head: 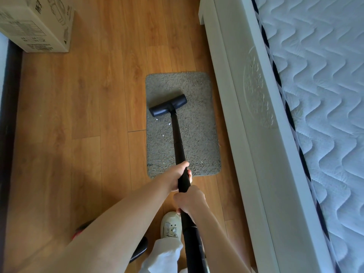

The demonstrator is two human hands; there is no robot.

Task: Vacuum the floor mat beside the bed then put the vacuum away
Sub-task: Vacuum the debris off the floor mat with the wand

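Floor mat point(183, 125): a grey, shaggy rectangle on the wood floor point(78, 115), lying just beyond the fingers of both hands, its long right edge just beside the white bed frame point(246, 115).
Crumbs point(169, 124): a few pale specks in the pile, between the fingers and the nozzle, just left of the wand.
Vacuum nozzle point(168, 105): a black T-shaped head resting flat on the mat's upper left part, well ahead of the fingers, turned slightly clockwise.
Wand point(178, 138): a black tube running from the nozzle straight back through both grips and on toward the body.
Left hand point(180, 179): forward on the wand, fingers curled tightly round the tube, fingertips showing on its right side, over the mat's near edge.
Right hand point(190, 200): just behind the left, touching or nearly so, fingers wrapped round the same tube.
Shoe point(170, 224): a pale shoe on the floor, just below and behind the right-hand fingers.
Cardboard box point(37, 22): far beyond the fingers, up and to the left, well apart from the mat.
Mattress point(319, 95): quilted white, right of both hands, on the bed frame.
Step in hand: vacuuming the mat; it looks partly done, since specks remain.
Doing it well: probably draw the nozzle back over the specks in slow, overlapping strips, keep the head flat, and steady the mat so it does not bunch or slide toward the shoe.
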